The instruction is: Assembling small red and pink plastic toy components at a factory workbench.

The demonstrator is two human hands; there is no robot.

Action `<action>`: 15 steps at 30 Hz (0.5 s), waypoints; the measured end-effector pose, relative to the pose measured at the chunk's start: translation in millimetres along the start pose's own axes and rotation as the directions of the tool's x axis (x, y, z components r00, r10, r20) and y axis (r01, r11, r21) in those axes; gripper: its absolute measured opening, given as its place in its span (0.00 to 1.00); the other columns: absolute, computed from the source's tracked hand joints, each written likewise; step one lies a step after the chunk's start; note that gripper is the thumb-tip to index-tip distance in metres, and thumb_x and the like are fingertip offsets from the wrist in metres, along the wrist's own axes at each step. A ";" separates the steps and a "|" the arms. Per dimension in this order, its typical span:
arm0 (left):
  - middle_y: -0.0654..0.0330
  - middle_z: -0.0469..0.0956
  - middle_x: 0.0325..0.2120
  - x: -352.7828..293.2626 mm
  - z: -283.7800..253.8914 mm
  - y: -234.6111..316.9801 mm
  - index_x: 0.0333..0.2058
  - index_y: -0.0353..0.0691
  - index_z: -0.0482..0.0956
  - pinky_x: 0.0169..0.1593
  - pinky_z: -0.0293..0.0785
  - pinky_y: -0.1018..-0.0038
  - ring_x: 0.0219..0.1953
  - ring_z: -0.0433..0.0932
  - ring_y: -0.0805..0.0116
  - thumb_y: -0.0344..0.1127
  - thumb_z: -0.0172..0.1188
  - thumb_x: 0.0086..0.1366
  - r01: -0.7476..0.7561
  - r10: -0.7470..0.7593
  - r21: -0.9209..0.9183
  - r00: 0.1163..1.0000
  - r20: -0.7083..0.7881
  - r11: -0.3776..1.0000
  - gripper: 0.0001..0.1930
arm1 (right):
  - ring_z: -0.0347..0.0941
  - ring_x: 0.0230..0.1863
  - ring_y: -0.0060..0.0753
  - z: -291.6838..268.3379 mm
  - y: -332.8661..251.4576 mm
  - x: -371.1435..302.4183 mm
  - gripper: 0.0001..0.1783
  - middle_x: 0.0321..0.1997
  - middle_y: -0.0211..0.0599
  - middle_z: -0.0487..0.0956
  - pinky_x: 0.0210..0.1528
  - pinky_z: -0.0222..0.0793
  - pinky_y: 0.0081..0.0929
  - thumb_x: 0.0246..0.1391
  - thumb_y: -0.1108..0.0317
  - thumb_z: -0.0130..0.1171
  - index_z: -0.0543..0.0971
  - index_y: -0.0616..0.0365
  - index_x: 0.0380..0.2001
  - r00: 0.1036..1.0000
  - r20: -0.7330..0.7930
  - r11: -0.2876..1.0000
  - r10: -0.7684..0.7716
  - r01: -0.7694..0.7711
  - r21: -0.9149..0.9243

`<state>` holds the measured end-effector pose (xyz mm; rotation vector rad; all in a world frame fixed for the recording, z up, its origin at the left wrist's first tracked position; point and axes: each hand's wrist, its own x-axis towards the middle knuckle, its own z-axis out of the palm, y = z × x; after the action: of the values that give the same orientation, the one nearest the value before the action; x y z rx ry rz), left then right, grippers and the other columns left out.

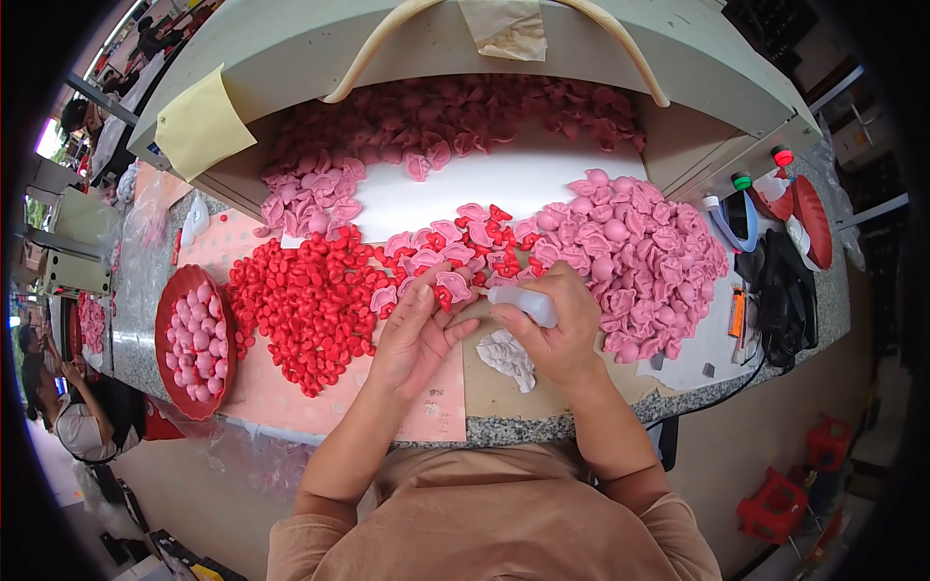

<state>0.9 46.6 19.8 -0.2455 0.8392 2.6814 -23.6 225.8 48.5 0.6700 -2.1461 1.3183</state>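
Observation:
Between the thumb and fingers of my left hand (411,337) is a small pink ruffled plastic piece (452,286) with a red part under it. My right hand (565,324) is wrapped round a whitish squeeze bottle (526,303), its thin tip pointing at the pink piece. Just beyond my hands lie pieces with pink and red parts together (426,254). A heap of small red parts (315,310) spreads to the left, and a heap of pink ruffled pieces (639,261) to the right. Below the bottle sits a crumpled white tissue (507,360).
A red tray (165,360) of pink balls stands at the left. Behind, a pale box-like housing (678,73) arches over more pink pieces. Tape, capped bottles and a black bag (787,300) lie at the right. Red stools (772,506) are on the floor; a person (82,421) sits far left.

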 end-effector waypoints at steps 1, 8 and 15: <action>0.54 0.66 0.53 -0.4 -0.7 -0.2 0.57 0.42 0.60 0.50 0.72 0.67 0.52 0.70 0.62 0.40 0.47 0.67 -0.004 0.004 0.000 1.000 -0.012 1.000 0.22 | 0.66 0.22 0.32 0.5 0.4 -0.1 0.16 0.25 0.37 0.73 0.23 0.61 0.24 0.40 0.63 0.69 0.74 0.59 0.29 1.000 0.000 1.000 0.000 0.000 0.001; 0.56 0.65 0.53 -1.3 0.9 0.2 0.58 0.43 0.59 0.52 0.71 0.65 0.54 0.68 0.60 0.38 0.47 0.67 -0.012 0.012 -0.017 1.000 -0.010 1.000 0.22 | 0.66 0.22 0.32 1.5 0.4 0.6 0.17 0.25 0.37 0.73 0.22 0.61 0.24 0.39 0.64 0.69 0.74 0.59 0.29 1.000 -0.008 1.000 -0.010 0.010 0.006; 0.56 0.65 0.54 -1.1 3.3 2.2 0.58 0.43 0.58 0.56 0.67 0.62 0.56 0.65 0.58 0.37 0.47 0.66 -0.018 0.018 -0.026 1.000 -0.003 1.000 0.22 | 0.65 0.22 0.31 1.9 -0.2 1.5 0.17 0.25 0.36 0.72 0.22 0.60 0.24 0.38 0.64 0.70 0.74 0.59 0.29 0.999 -0.009 0.999 -0.046 0.046 -0.012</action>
<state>0.9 46.5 23.8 -0.2485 0.8118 2.7105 -24.9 223.8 48.9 0.7026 -2.1174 1.2809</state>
